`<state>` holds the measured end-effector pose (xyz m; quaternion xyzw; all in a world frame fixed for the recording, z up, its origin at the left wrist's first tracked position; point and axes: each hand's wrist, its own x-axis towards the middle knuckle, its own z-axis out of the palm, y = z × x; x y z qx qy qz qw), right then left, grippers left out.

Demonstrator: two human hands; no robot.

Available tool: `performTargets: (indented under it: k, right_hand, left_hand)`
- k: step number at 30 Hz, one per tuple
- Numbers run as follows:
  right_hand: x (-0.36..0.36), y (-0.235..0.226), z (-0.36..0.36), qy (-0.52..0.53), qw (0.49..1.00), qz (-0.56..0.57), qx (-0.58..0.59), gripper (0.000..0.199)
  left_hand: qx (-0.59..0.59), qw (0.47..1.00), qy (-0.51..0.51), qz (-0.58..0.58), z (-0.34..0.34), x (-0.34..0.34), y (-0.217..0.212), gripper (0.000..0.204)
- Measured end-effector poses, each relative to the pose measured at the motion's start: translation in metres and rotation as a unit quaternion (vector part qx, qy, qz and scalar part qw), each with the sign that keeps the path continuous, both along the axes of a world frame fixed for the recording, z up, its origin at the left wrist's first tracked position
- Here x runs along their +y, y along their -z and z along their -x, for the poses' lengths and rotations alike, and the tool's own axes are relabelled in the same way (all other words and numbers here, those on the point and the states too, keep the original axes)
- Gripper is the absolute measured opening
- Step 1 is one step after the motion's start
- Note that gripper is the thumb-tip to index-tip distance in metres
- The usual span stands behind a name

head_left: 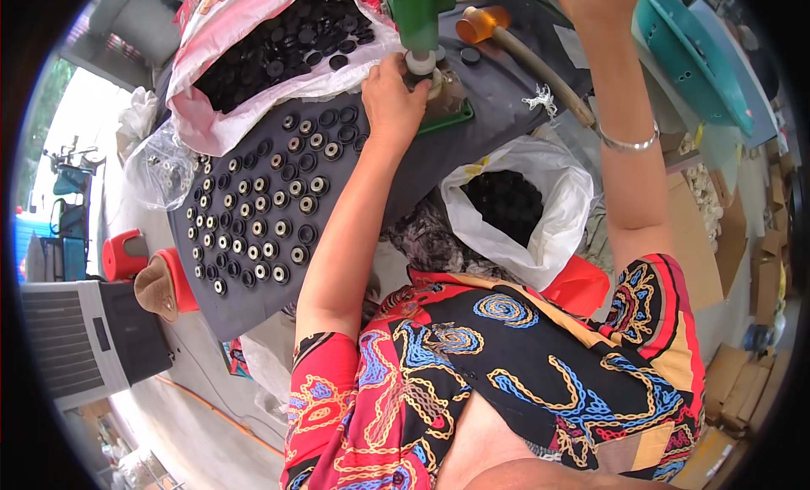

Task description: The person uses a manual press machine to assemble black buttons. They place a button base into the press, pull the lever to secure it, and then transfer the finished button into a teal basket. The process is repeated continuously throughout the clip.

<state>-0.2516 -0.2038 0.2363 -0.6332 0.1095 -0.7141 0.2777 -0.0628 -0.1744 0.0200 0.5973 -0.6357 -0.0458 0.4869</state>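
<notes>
- Head view: the left hand [393,106] is at the white round piece [420,64] under the green press [418,19], thumb and forefinger apart beside it (whether they grip it, I cannot tell).
- Head view: the right hand [597,2] meets the top edge; its finger state cannot be told.
- Head view: ring-shaped parts [318,185] dot the dark cloth [224,315].

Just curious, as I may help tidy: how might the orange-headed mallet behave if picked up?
The mallet would probably feel head-heavy, its bulky head sitting at one end. Its long, thick handle looks stiff, likely barely bending.
</notes>
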Motion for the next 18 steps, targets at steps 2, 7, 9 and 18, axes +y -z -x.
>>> performTargets:
  k: [2,7,9,18]
  right_hand:
    - [0.013,0.015,-0.003,-0.011,1.0,0.01,-0.02,0.027]
    - [0.043,0.061,0.015,0.007,0.997,0.075,0.018,0.02]
    - [0.05,0.103,0.026,0.016,0.991,0.123,0.048,0.015]
    - [0.061,0.135,0.033,0.026,0.989,0.121,0.086,0.014]
  left_hand:
    - [0.003,1.0,-0.014,-0.006,-0.005,0.002,0.002,0.053]
    - [-0.003,1.0,-0.023,0.006,0.0,0.001,-0.001,0.055]
    - [0.003,0.999,-0.011,0.043,-0.004,0.009,-0.001,0.051]
    - [-0.05,0.993,-0.078,0.069,-0.091,0.098,-0.012,0.022]
